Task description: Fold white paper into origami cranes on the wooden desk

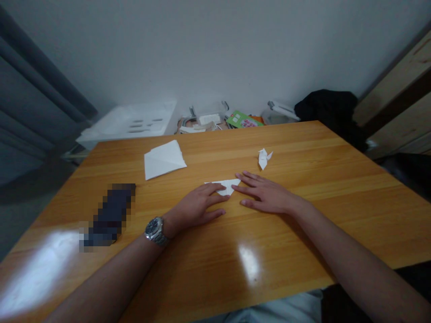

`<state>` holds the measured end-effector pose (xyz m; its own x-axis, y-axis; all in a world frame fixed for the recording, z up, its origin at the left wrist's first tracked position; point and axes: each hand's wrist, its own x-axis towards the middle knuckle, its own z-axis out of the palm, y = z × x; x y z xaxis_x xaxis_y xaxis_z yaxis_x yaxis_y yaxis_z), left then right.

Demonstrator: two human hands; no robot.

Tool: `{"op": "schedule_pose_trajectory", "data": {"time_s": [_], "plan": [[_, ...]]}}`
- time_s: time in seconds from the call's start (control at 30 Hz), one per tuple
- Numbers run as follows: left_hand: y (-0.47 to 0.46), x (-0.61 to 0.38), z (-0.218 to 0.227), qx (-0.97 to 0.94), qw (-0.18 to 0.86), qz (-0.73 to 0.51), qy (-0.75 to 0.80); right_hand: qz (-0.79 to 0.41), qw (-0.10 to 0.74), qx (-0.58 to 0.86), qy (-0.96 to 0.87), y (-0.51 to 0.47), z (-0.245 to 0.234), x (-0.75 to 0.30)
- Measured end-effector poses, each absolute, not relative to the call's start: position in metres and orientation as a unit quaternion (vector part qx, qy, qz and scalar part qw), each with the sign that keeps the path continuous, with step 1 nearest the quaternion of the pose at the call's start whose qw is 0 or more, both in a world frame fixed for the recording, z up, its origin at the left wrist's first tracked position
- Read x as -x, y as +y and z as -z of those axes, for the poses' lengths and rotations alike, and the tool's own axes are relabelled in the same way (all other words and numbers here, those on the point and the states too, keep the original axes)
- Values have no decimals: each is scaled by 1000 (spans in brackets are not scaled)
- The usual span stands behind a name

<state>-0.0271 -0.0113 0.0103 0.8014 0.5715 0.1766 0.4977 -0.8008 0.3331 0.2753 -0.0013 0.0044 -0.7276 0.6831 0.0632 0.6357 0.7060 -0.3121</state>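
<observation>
A small white folded paper lies flat on the wooden table, its long edge at the far side. My left hand, with a metal watch on the wrist, rests on the paper's left part, fingers stretched out and covering some of it. On the other side, my right hand lies with fingers spread, a fingertip touching the paper's right end. Beyond the right hand stands a small folded paper figure with pointed tips.
A stack of white paper sheets lies at the table's back left. Nearer on the left is a dark, pixelated object. Behind the wooden table are a white plastic tray, a green booklet and a dark bundle.
</observation>
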Motion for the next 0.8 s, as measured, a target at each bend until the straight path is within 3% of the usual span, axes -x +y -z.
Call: {"op": "schedule_pose_trajectory", "data": {"time_s": [0.27,0.8], "plan": [[-12,26,-10,-939,135,-137,286,-135,125,442,-878,2,-7,-280],[-11,20,-10,-926,50,-103,360,-138,134,355,-915,0,-17,-284]]}}
